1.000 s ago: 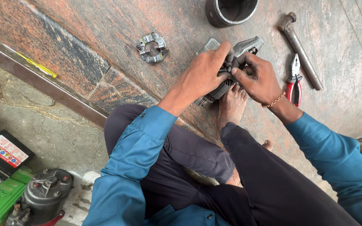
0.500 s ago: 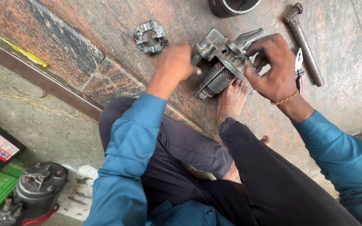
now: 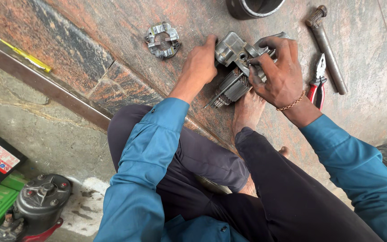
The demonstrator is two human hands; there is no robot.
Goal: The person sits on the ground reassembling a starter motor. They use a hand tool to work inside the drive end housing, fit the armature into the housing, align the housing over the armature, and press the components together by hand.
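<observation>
Housing [image 3: 230, 49] (cast metal, likely heavy and greasy) I grip by its edges, left hand [image 3: 201, 62] bracing, right hand [image 3: 277, 74] clamped over the armature [image 3: 233, 87].

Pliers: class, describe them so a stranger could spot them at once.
On the stone slab, look right of the right hand. The pliers lie beside a long rusty hammer. Only they have red handles.

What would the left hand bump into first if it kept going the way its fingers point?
The left hand points up and a little right, and its fingertips already seem to touch the grey metal housing. So it would likely meet that part first, though the exact contact is hard to judge.
</observation>
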